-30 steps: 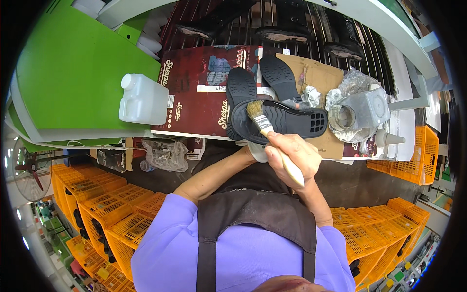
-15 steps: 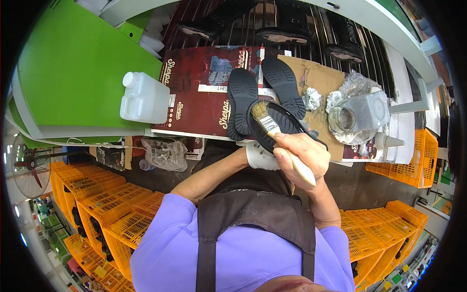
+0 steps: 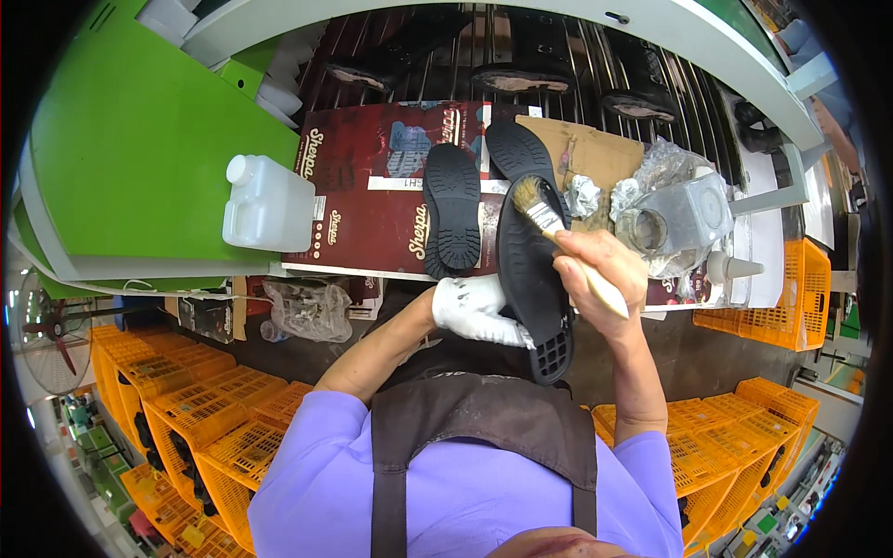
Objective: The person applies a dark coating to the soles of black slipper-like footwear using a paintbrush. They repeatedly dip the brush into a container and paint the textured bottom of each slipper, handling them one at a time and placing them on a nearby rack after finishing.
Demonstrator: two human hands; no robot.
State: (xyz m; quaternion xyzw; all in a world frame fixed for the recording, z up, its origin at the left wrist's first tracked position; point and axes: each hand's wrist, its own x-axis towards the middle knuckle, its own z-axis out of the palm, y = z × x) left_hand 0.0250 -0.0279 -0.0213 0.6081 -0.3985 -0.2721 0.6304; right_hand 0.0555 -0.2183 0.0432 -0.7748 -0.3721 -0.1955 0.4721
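Sole of black moulded rubber, long and rounded, is held out over the near edge of a dark red printed cardboard sheet, hollow face up, its gridded heel toward the person's dark brown apron; the left hand, in a white glove, grips the left rim near the heel; the bare right hand has its fingers closed round the pale wooden handle of a flat, tan-bristled brush, the bristles against the sole's far end; a black treaded sole lies just beyond, another black treaded sole to the left; a translucent white plastic jug stands farther left; a clear plastic container sits to the right.
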